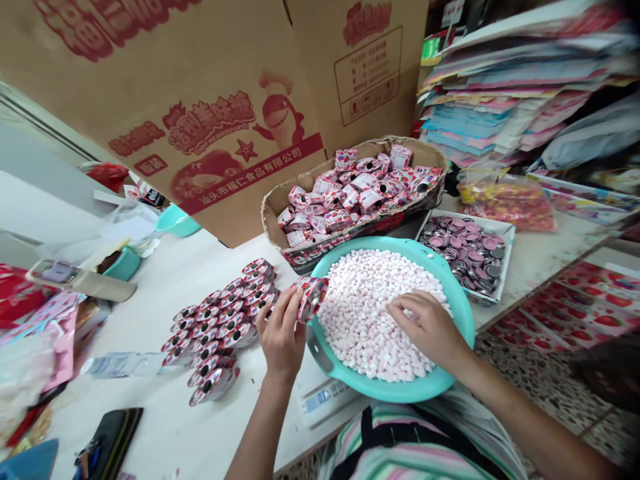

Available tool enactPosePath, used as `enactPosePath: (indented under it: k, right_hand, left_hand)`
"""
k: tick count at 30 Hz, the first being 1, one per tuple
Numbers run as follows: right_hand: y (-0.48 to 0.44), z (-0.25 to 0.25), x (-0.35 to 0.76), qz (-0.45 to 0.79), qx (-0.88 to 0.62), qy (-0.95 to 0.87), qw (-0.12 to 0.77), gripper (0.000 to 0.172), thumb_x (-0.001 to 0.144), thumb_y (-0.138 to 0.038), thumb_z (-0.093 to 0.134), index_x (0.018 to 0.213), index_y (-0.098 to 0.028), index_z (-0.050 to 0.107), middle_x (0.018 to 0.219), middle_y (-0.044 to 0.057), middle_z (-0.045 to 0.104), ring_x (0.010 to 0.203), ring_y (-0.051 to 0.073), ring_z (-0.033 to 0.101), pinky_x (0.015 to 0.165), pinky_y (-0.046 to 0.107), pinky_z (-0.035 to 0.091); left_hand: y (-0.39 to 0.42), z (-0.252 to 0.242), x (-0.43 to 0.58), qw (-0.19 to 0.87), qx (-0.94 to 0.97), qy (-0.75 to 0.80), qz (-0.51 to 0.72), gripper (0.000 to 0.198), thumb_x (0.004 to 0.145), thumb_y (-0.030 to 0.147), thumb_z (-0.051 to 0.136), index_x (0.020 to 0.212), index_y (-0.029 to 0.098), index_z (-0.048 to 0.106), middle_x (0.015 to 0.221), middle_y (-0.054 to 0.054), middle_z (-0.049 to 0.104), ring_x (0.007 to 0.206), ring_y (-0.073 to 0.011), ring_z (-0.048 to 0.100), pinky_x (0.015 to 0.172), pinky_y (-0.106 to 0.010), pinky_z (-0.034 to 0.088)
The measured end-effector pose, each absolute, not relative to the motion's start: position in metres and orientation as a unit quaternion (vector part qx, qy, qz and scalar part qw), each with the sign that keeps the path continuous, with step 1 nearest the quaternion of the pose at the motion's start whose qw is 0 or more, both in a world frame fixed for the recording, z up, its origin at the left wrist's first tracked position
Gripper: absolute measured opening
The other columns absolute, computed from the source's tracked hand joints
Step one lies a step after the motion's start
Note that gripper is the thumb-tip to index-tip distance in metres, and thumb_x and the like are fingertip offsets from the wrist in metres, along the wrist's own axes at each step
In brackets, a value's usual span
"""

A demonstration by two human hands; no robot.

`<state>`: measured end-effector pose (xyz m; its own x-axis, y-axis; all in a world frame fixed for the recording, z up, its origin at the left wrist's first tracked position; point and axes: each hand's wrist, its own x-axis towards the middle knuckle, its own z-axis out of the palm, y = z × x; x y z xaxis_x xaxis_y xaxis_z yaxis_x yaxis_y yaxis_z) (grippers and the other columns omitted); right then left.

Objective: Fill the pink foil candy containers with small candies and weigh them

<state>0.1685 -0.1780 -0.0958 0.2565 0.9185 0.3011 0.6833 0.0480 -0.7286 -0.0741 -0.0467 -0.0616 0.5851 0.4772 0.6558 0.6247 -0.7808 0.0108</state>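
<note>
My left hand (pixel 281 330) is closed on a small pink can (pixel 311 299), tilted over the rim of a teal basin (pixel 465 313). The basin is heaped with small pink and white candies (pixel 367 300). My right hand (pixel 425 325) rests palm down in the candies with its fingers curled into them; what they hold is hidden. To the left of my left hand lie rows of several more small cans (pixel 225 320) on the white table (pixel 160 413).
A cardboard tray of pink wrapped cans (pixel 357 190) stands behind the basin. A white tray of round lids (pixel 467 250) lies to the right. A scale (pixel 325 397) sits under the basin. Large cartons (pixel 200 100) stand at the back, stacked paper (pixel 500 100) at right, clutter at left.
</note>
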Motion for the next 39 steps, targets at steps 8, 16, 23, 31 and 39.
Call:
enactPosePath:
  k: [8,16,23,31,39]
  right_hand:
    - [-0.180,-0.098,0.171,0.144,-0.684,-0.587,0.408,0.019,0.090,-0.025,0.047,0.076,-0.023,0.059,0.078,0.000,0.067,0.079,0.019,0.060,0.082,0.036,0.038]
    - [-0.183,-0.093,0.172,0.148,-0.684,-0.582,0.414,0.021,0.090,-0.026,0.047,0.073,-0.024,0.059,0.076,0.000,0.067,0.078,0.019,0.061,0.080,0.036,0.038]
    - [-0.186,-0.096,0.179,0.145,-0.697,-0.559,0.425,0.022,0.089,-0.032,0.050,0.071,-0.024,0.060,0.077,0.002,0.068,0.079,0.022,0.061,0.075,0.035,0.040]
    - [-0.184,-0.091,0.168,0.136,-0.685,-0.585,0.411,0.022,0.089,-0.031,0.049,0.070,-0.024,0.059,0.077,0.002,0.068,0.078,0.021,0.061,0.078,0.036,0.041]
    - [-0.192,-0.094,0.170,0.130,-0.697,-0.583,0.397,0.023,0.089,-0.034,0.049,0.073,-0.023,0.061,0.077,0.002,0.067,0.079,0.021,0.060,0.075,0.034,0.040]
  left_hand:
    - [-0.048,-0.055,-0.072,0.138,-0.863,-0.335,-0.351,0.043,0.088,0.024,0.053,0.131,0.023,0.051,0.126,-0.010,0.062,0.111,-0.0204,0.061,0.102,-0.034,0.031]
    - [-0.055,-0.060,-0.084,-0.079,-0.731,-0.493,-0.465,0.043,0.076,0.036,0.069,0.114,0.019,0.062,0.110,-0.010,0.069,0.101,-0.0242,0.064,0.094,-0.039,0.046]
    - [-0.087,-0.083,-0.131,-0.235,-0.465,-0.613,-0.594,0.044,0.068,0.039,0.075,0.101,0.012,0.065,0.098,-0.011,0.071,0.093,-0.0221,0.067,0.086,-0.035,0.052]
    - [-0.113,-0.095,-0.139,-0.201,-0.511,-0.615,-0.566,0.047,0.068,0.037,0.075,0.108,0.014,0.064,0.105,-0.010,0.069,0.100,-0.0224,0.064,0.093,-0.036,0.049]
    - [-0.117,-0.088,-0.137,-0.090,-0.697,-0.521,-0.485,0.040,0.077,0.025,0.069,0.116,0.020,0.061,0.113,-0.009,0.066,0.104,-0.0220,0.062,0.096,-0.039,0.048]
